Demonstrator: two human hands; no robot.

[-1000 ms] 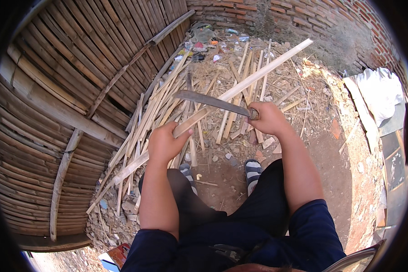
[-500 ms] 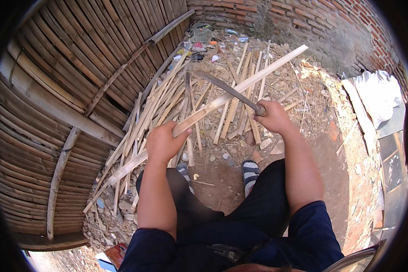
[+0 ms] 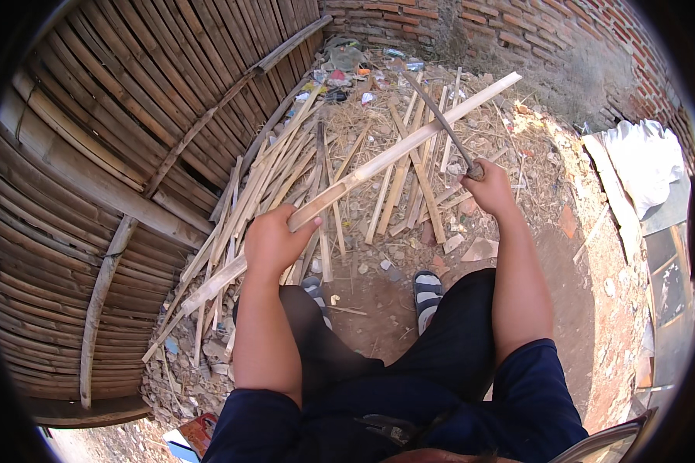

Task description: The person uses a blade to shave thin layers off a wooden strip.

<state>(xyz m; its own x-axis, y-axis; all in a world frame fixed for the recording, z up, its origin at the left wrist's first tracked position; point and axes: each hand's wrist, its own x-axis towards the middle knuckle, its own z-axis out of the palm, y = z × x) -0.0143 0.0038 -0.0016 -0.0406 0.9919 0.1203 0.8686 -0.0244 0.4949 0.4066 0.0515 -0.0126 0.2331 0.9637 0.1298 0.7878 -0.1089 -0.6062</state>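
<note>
L hand [image 3: 272, 241], fingers clamped round a long split bamboo strip [image 3: 409, 147] that runs diagonally up-right over a pile of bamboo slats [image 3: 286, 166] on the dirt ground. R hand [image 3: 486, 187], fingers clamped on handle of a curved machete [image 3: 440, 119], blade raised, crossing the strip near its far end. 2 sandalled feet below. Woven bamboo wall [image 3: 93, 139] at left.

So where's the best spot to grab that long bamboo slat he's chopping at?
Probably its lower stretch, from above, where the left hand already wraps the bamboo slat. The slat slopes up and away there, well short of the blade that the right hand holds raised near its far end.
</note>
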